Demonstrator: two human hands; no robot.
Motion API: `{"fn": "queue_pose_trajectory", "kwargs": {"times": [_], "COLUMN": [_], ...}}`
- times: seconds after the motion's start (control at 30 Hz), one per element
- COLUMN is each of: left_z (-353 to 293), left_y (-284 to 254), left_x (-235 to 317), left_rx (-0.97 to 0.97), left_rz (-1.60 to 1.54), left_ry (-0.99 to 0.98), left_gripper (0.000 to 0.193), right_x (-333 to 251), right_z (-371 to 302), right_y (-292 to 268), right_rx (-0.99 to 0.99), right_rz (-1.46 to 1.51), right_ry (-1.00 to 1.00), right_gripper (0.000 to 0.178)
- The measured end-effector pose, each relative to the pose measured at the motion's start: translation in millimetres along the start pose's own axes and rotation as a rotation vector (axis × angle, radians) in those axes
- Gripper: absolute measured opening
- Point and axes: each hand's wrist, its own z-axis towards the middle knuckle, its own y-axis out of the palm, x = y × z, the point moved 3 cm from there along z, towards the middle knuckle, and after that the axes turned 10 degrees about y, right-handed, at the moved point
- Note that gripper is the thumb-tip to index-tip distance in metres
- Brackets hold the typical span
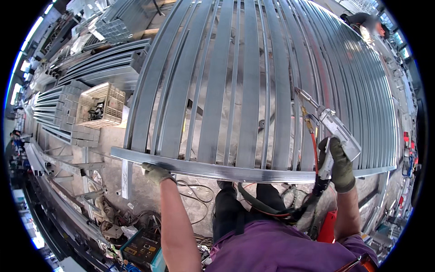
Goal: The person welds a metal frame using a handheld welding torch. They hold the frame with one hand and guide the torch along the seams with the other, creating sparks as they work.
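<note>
My right hand (pixel 342 167), in a greenish work glove, is wrapped round the grip of a silver handheld welding gun (pixel 337 129). The gun's narrow nozzle points up and left, over the metal slats. A red-orange hose and a dark cable run from it. Across the near end of a large grey metal frame (pixel 251 90) of long parallel tubes lies a square metal tube (pixel 213 171). My gloved left hand (pixel 158 173) grips the near edge of that tube toward its left end, its fingers partly hidden.
At left, a cream plastic crate (pixel 100 105) holds dark small parts, beside stacked metal tubes (pixel 104 68). Cables (pixel 195 192) lie on the floor near my legs. A teal box (pixel 142 249) stands lower left, a red object (pixel 327 227) lower right. Another person (pixel 362 22) is at far right.
</note>
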Motion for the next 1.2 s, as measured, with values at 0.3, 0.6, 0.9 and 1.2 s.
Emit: {"fn": "queue_pose_trajectory", "kwargs": {"times": [0.3, 0.6, 0.9, 1.2], "left_z": [-157.3, -230.6, -218.3, -221.8], "left_y": [5.2, 17.9, 28.3, 27.8], "left_x": [-9.3, 32.9, -5.1, -9.9], "left_rx": [-0.009, 0.153, 0.167, 0.152], "left_rz": [0.189, 0.008, 0.019, -0.05], "left_ry": [-0.146, -0.367, -0.423, -0.444], "left_gripper": [0.062, 0.084, 0.084, 0.07], "right_x": [50.5, -27.7, 61.2, 78.7], "right_z": [107.2, 128.3, 167.0, 168.7], "right_y": [-182.4, -63.9, 69.3, 110.0], "right_rx": [-0.311, -0.918, -1.24, -1.307], "right_rz": [-0.65, -0.523, -0.362, -0.398], "right_ry": [0.037, 0.166, 0.028, 0.009], "right_gripper": [0.036, 0.025, 0.051, 0.047]}}
